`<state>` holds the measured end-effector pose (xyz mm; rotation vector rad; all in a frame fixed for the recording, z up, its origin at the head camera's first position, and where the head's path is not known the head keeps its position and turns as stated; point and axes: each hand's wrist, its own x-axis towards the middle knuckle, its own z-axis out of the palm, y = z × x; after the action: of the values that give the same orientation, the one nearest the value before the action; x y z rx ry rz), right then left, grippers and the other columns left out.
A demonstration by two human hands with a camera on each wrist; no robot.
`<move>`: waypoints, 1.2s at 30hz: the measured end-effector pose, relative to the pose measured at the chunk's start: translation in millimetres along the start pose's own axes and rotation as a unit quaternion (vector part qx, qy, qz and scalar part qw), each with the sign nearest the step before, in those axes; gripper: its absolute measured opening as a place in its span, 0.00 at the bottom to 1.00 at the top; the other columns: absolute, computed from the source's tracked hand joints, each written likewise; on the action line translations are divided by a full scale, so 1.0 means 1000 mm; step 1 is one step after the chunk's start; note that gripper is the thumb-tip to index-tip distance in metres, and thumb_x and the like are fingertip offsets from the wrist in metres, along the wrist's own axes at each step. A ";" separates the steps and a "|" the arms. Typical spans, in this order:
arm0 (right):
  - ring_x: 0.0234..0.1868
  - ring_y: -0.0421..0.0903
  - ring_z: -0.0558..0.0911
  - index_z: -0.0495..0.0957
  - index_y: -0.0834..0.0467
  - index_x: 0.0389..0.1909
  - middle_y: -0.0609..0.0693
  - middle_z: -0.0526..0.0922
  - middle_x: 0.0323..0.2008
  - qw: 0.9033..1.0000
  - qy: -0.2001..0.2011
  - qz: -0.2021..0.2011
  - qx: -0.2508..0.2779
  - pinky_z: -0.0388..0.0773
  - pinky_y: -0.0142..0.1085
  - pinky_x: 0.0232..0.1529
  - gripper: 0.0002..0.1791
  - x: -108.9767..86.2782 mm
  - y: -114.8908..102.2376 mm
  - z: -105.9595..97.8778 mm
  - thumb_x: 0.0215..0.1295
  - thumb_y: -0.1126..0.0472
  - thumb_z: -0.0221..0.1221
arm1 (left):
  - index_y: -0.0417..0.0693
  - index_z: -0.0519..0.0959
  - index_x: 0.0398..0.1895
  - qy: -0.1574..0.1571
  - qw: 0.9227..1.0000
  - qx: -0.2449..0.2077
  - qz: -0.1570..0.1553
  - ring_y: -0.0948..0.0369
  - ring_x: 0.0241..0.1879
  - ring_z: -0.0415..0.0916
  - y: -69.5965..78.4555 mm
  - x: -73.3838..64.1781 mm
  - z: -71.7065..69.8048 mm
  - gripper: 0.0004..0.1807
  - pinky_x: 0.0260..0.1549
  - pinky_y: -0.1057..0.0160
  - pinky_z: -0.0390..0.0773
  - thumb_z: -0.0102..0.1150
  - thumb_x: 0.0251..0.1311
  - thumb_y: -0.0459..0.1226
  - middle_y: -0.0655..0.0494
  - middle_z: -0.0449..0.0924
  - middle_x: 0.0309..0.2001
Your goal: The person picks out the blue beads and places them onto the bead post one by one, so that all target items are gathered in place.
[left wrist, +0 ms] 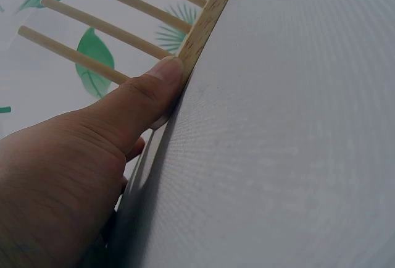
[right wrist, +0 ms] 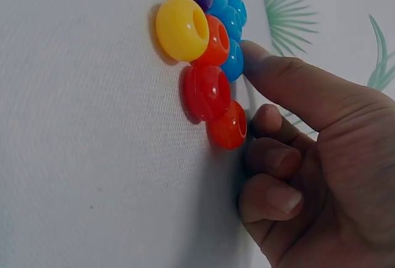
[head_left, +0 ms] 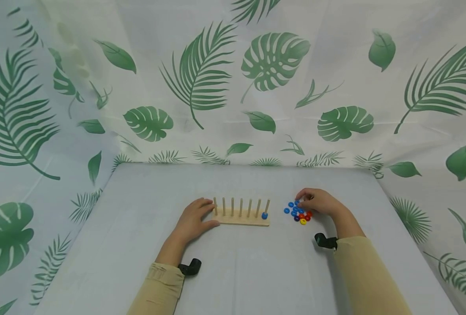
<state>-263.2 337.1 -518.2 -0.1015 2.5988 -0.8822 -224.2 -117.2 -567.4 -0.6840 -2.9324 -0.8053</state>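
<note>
**Wooden peg rack (head_left: 241,221) and loose beads (head_left: 294,213) on a bench (head_left: 256,271)**

The left hand (head_left: 193,221) clamps the rack's left end, thumb on the front edge. A blue bead (head_left: 265,216) sits low on the rightmost of seven pegs (head_left: 241,207). To the right, the right hand (head_left: 321,202) reaches over the blue, red, yellow and purple pile, thumb against one; whether it pinches any cannot be told.

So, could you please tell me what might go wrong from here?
The beads sit bunched together, so the right hand might nudge neighbours and scatter them. The left hand steadies only one end of the wooden stand, so a push at the other end could swivel it. The thin pegs stand upright in a row, so a hand coming across might bump one.
</note>
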 end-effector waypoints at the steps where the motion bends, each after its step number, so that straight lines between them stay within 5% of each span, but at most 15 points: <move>1: 0.38 0.49 0.72 0.81 0.49 0.51 0.52 0.72 0.35 1.000 -0.001 -0.001 0.000 0.68 0.36 0.34 0.14 0.000 0.000 0.000 0.66 0.52 0.63 | 0.52 0.74 0.67 0.000 1.000 -0.001 0.000 0.50 0.74 0.59 0.000 0.000 0.000 0.37 0.74 0.47 0.62 0.65 0.56 0.59 0.55 0.71 0.68; 15: 0.39 0.48 0.73 0.80 0.51 0.52 0.51 0.74 0.36 1.000 0.016 -0.012 -0.011 0.70 0.35 0.35 0.15 -0.002 0.003 0.003 0.67 0.51 0.62 | 0.51 0.74 0.66 -0.003 1.000 -0.001 0.003 0.50 0.74 0.59 0.001 0.000 -0.003 0.37 0.74 0.47 0.61 0.65 0.57 0.59 0.54 0.71 0.68; 23: 0.45 0.51 0.74 0.80 0.51 0.51 0.52 0.77 0.45 0.999 0.031 -0.008 -0.023 0.75 0.35 0.41 0.17 -0.007 0.002 0.001 0.67 0.47 0.62 | 0.49 0.76 0.65 0.014 1.000 -0.003 0.024 0.48 0.72 0.62 0.002 0.000 -0.003 0.36 0.72 0.46 0.64 0.66 0.57 0.57 0.52 0.72 0.67; 29: 0.42 0.50 0.76 0.79 0.50 0.51 0.54 0.79 0.50 0.999 0.034 -0.009 -0.025 0.77 0.34 0.37 0.16 -0.013 -0.007 -0.002 0.68 0.48 0.61 | 0.50 0.76 0.65 0.013 1.000 0.002 0.019 0.48 0.72 0.62 0.003 -0.001 -0.004 0.36 0.71 0.45 0.65 0.66 0.57 0.58 0.52 0.72 0.66; 36: 0.38 0.48 0.76 0.78 0.50 0.51 0.53 0.81 0.46 0.997 0.057 -0.053 -0.020 0.79 0.35 0.34 0.15 -0.025 -0.023 -0.007 0.69 0.48 0.61 | 0.49 0.76 0.64 0.017 1.000 0.001 0.022 0.47 0.71 0.63 0.004 -0.001 -0.005 0.35 0.71 0.45 0.65 0.66 0.57 0.57 0.52 0.73 0.66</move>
<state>-244.3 327.3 -491.4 -0.2078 2.7399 -0.8957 -221.7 -116.7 -561.4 -0.7251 -2.8755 -0.8022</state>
